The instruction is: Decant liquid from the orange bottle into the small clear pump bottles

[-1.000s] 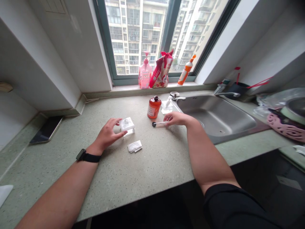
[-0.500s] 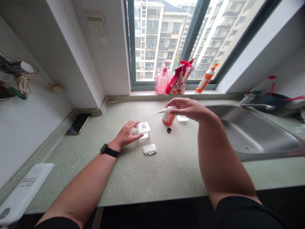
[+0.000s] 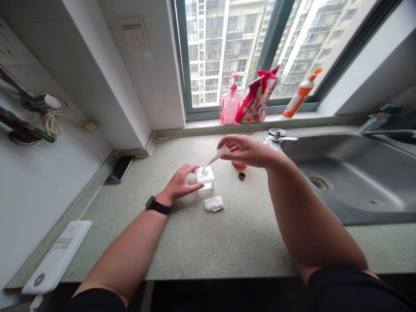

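On the counter stands a small square clear glass bottle (image 3: 206,178) with a round opening on top. My left hand (image 3: 182,185) grips its left side, thumb in front and fingers behind. My right hand (image 3: 242,149) pinches a whitish, translucent dropper-like tube (image 3: 218,155) with a thin tip. The tube slants down to the left, and its tip is at the bottle's opening; I cannot tell how far it reaches in. Behind the right hand an orange bottle (image 3: 239,164) is mostly hidden. A small black cap (image 3: 242,176) lies near it, and folded white tissue (image 3: 213,203) lies in front.
A steel sink (image 3: 354,173) is at the right. Along the windowsill stand a pink pump bottle (image 3: 230,104), a red bag (image 3: 258,97) and an orange-white bottle (image 3: 301,96). A phone (image 3: 119,169) and a white power bank (image 3: 60,255) lie at the left.
My right hand has brought the tube down and left, from above the counter to the square bottle's opening. My left hand keeps its hold. The view has shifted slightly.
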`<state>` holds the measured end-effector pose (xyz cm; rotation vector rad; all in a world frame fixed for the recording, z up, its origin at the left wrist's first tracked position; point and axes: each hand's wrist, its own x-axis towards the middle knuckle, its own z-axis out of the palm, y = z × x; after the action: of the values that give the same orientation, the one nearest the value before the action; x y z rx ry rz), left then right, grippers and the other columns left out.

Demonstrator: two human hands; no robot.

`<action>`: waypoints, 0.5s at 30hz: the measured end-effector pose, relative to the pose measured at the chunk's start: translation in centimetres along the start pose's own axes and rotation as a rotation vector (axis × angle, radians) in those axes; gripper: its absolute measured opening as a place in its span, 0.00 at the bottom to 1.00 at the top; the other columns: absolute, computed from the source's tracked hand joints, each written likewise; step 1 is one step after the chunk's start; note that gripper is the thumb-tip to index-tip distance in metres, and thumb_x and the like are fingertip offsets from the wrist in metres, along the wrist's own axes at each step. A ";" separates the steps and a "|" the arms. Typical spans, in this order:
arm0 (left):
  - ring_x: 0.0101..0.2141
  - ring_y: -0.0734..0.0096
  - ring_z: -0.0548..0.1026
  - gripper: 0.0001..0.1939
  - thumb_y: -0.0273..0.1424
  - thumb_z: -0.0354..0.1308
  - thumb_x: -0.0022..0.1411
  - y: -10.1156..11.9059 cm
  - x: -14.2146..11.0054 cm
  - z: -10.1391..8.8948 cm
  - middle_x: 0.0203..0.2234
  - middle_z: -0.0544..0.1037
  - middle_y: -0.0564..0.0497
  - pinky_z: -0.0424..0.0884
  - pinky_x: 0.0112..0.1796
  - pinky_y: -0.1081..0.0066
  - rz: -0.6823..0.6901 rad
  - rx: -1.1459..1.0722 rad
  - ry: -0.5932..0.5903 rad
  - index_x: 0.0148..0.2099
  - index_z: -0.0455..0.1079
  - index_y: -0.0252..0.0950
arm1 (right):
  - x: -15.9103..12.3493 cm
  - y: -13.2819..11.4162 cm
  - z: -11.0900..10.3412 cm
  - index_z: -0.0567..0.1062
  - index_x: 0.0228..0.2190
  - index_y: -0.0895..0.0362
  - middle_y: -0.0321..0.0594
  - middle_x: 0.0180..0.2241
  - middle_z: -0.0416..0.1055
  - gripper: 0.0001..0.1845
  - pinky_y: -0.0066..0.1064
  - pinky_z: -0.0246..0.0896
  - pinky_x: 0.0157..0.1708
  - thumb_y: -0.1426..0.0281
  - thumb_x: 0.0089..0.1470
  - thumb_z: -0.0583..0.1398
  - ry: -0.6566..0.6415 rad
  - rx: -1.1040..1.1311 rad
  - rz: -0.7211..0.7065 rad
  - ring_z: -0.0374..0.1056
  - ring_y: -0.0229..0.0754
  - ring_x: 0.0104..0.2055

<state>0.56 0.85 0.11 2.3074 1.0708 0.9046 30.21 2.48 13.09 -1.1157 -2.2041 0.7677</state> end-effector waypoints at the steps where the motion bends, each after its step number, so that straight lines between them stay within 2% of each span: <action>1: 0.52 0.52 0.78 0.32 0.46 0.72 0.63 0.0 0.0 0.0 0.51 0.79 0.44 0.75 0.56 0.52 0.006 0.002 -0.002 0.64 0.72 0.40 | 0.0 0.0 -0.1 0.82 0.43 0.51 0.42 0.40 0.81 0.21 0.43 0.71 0.49 0.49 0.56 0.68 0.022 -0.027 0.000 0.76 0.49 0.45; 7: 0.55 0.50 0.77 0.33 0.48 0.72 0.63 0.0 -0.1 -0.1 0.54 0.79 0.43 0.73 0.58 0.49 0.043 -0.009 0.001 0.65 0.72 0.41 | 0.2 -0.4 0.5 0.83 0.45 0.50 0.41 0.42 0.82 0.16 0.42 0.71 0.48 0.56 0.58 0.67 0.038 -0.164 -0.048 0.77 0.49 0.45; 15: 0.58 0.47 0.76 0.36 0.54 0.70 0.63 0.3 -0.1 -0.2 0.57 0.78 0.42 0.72 0.61 0.46 0.002 -0.004 -0.018 0.67 0.71 0.43 | 0.4 -0.8 1.7 0.83 0.45 0.50 0.41 0.43 0.82 0.11 0.38 0.67 0.45 0.65 0.60 0.68 0.048 -0.304 -0.127 0.75 0.48 0.45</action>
<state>0.51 0.62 0.36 2.3091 1.0581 0.8844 28.45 2.00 12.52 -1.1068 -2.3775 0.3555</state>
